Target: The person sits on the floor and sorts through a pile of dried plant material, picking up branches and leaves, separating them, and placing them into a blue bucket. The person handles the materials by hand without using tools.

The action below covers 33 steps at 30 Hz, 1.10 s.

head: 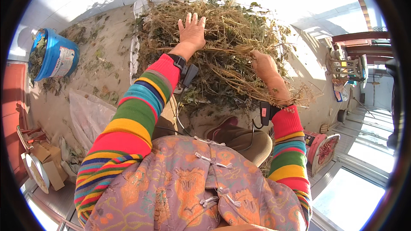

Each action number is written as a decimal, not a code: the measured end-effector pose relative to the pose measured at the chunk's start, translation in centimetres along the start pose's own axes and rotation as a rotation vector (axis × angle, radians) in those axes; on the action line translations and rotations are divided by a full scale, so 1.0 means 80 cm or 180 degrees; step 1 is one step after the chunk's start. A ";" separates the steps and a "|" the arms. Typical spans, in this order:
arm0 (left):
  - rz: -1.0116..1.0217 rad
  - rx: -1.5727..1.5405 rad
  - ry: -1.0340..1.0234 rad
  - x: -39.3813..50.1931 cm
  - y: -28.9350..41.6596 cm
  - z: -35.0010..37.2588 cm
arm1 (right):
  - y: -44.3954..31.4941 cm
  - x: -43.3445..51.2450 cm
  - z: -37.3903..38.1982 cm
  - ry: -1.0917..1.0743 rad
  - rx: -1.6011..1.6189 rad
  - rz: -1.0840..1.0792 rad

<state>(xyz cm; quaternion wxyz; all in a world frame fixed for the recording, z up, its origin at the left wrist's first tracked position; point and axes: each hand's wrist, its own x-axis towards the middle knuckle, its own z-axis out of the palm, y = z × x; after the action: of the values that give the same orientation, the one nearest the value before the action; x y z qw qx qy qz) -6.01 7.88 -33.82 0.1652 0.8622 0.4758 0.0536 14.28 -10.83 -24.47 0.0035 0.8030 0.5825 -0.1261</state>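
A broad heap of dried plant stalks and leaves (224,29) lies on the floor before me, with a white sheet's edge (135,45) showing at its left. My left hand (192,33) rests palm down on the upper left of the heap, fingers spread, holding nothing. At the heap's right side my right hand (264,64) is curled round some dried stalks; its fingertips are partly hidden. Loose brown stalks pass beneath my right forearm and stick out to the right. Both wrists carry a strapped dark device with a cable.
A blue bucket (69,58) of dry leaves tips at the left, near a clear plastic sheet (90,112). Cardboard boxes (53,165) and a white basin lie lower left. A red bucket (311,144) stands behind my right arm, a small stool (346,65) at the far right.
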 end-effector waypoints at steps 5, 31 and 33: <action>0.0025 0.0508 -0.0727 0.008 -0.033 0.003 | 0.022 -0.030 -0.068 0.0500 0.0751 -0.0425; -0.0859 -0.1175 0.1592 0.153 -0.075 -0.137 | 0.262 -0.200 0.077 0.2129 0.4197 0.3242; -0.1086 -0.1781 0.1094 0.178 -0.104 -0.121 | 0.240 -0.161 0.134 0.1054 0.4044 0.3599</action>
<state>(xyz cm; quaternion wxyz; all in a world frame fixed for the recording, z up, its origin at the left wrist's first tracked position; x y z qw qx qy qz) -7.38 26.19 -28.43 0.3188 0.6703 0.6004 0.2974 26.43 -30.70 -34.90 -0.4685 0.8300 -0.0920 -0.2885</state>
